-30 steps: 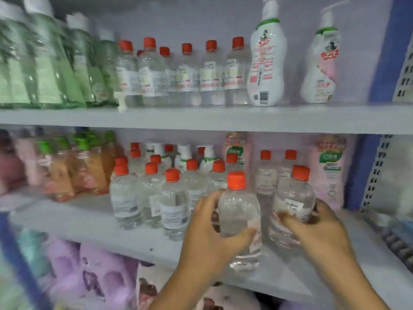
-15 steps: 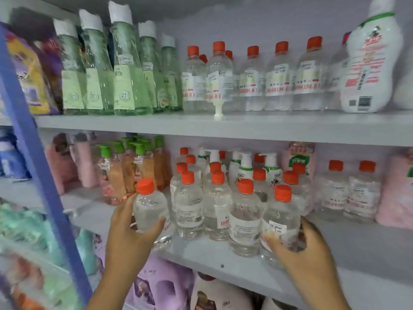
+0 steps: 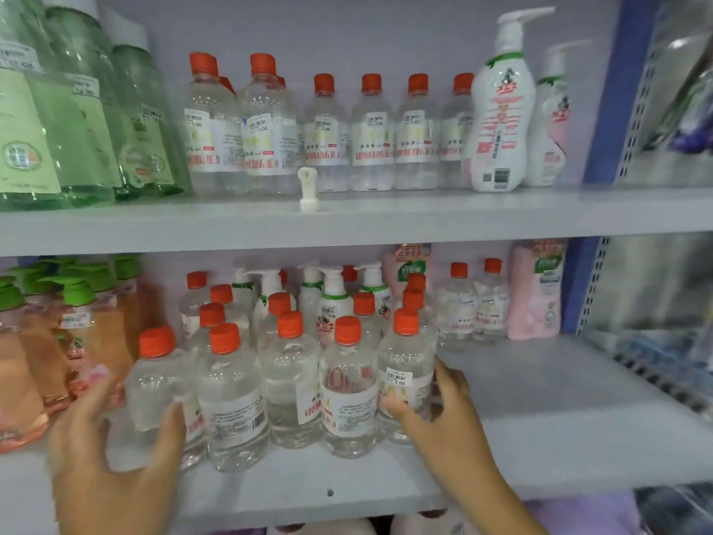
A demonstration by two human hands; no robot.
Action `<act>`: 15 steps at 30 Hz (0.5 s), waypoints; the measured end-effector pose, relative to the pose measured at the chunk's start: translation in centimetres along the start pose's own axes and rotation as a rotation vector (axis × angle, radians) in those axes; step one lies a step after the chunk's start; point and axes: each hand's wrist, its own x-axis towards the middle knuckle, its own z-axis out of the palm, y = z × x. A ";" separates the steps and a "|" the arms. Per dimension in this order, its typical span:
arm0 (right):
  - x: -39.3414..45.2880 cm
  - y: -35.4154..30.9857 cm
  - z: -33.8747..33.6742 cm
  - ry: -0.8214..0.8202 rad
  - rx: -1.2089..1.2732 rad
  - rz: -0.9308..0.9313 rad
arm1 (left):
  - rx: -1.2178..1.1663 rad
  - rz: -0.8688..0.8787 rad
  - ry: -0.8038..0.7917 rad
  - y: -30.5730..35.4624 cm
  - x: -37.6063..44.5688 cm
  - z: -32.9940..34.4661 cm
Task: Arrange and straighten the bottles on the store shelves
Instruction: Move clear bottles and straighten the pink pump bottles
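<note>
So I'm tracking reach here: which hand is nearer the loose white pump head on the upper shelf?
Right, narrowly. The right hand is on the lower shelf, below and right of the white pump head; the left hand is lower and farther left, gripping a clear bottle.

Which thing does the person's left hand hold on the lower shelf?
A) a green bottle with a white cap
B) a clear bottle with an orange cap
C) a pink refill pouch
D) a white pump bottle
B: the left hand wraps around a clear bottle with an orange cap at the left end of the front row on the lower shelf.
</note>
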 end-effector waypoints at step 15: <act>15.7 -1.3 -10.1 -0.199 0.036 -0.042 | -0.038 0.205 -0.213 15.9 -11.9 18.6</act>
